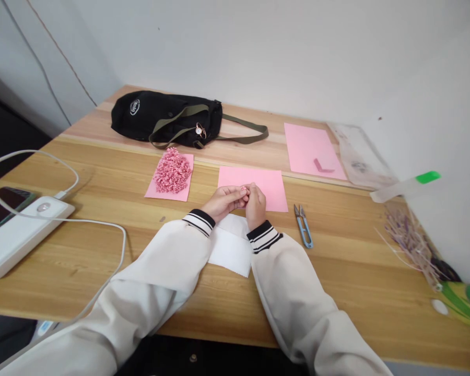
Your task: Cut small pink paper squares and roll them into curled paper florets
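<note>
My left hand [225, 202] and my right hand [255, 204] meet over the near edge of a pink sheet [272, 188], fingertips pinched together. Between them is something small and pinkish, too tiny to make out. Under my wrists lies a white paper [231, 248], partly covered by the hands and sleeves. Left of my hands, a bunch of small pink beaded stems [172, 172] rests on a smaller pink card [183, 194]. Blue thread snips [304, 227] lie to the right of my right hand, blades pointing away from me.
A black bag [168, 117] with a watch on it lies at the back. Another pink sheet [309, 149] holds a folded pink piece. At left are a white power strip [31, 232], cable and phone [8, 206]. Dried stems [411, 243] and a green-tipped strip [405, 187] sit at right.
</note>
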Available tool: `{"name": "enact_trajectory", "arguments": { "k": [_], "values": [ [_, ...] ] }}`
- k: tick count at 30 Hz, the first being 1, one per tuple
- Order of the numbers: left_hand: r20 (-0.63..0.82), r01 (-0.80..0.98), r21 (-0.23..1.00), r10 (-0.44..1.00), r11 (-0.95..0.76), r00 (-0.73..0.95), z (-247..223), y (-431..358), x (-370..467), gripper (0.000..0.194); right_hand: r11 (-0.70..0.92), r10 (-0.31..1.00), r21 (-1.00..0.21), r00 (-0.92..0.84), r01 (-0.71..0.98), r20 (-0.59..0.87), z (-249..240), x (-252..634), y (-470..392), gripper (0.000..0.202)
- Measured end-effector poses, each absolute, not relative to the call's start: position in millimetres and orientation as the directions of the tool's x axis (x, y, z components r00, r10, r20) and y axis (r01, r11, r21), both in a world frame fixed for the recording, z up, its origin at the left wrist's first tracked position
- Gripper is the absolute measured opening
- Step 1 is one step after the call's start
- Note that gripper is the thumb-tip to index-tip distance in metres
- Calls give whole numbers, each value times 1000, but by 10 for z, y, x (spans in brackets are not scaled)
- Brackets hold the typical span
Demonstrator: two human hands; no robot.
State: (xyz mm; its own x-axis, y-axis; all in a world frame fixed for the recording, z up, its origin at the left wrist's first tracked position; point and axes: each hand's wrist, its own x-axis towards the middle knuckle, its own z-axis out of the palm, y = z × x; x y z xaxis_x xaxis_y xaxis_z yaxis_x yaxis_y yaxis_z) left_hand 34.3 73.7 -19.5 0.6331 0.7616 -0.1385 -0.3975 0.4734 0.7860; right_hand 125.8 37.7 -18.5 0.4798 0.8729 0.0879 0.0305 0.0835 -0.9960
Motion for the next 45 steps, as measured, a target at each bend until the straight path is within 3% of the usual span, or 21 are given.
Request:
{"name": "enact_trajectory", "arguments": {
  "k": [45],
  "values": [
    [-130,-408,779,758,477,639,-198,735,340,25,87,869,-995,485,44,97,-202,1270,386,37]
  ]
}}
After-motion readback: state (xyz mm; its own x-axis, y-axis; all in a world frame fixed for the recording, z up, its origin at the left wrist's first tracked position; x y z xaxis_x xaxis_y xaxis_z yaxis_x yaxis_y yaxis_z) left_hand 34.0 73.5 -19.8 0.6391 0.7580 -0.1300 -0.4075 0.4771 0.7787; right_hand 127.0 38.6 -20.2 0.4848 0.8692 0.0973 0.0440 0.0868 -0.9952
